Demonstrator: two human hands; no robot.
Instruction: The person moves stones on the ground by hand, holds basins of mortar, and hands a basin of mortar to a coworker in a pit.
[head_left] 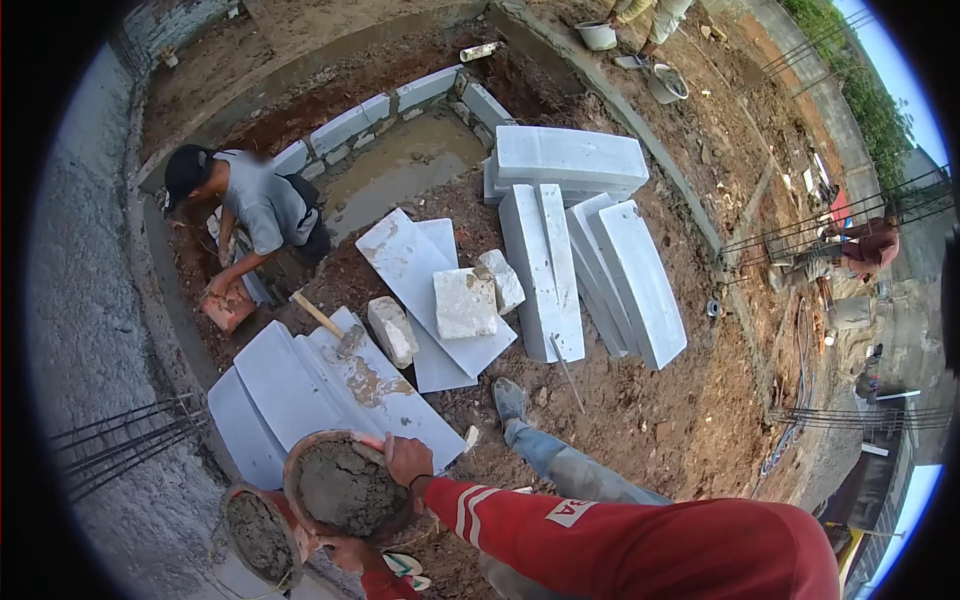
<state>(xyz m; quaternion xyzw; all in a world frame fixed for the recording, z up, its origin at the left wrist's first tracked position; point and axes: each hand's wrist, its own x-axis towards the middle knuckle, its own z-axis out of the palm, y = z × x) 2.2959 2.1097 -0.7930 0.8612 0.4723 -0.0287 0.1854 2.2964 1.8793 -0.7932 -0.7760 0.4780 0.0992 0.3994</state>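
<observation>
My right hand (408,460), in a red sleeve, grips the rim of a round bucket (415,505) filled with grey mortar (350,487). Lower down, my left hand (350,553) is closed at the side of the buckets, between this one and a second mortar-filled bucket (262,535); which rim it holds is partly hidden. Just beyond the buckets lie pale blocks (290,385), some smeared with mortar, with a hammer (325,318) resting on them.
A co-worker (265,205) bends in the trench, hands on a reddish bucket (229,305). More pale blocks (570,160) and rough stones (465,303) lie ahead. Rebar (130,435) sticks out at left. Other people (870,248) work at the right and top, near buckets (667,84).
</observation>
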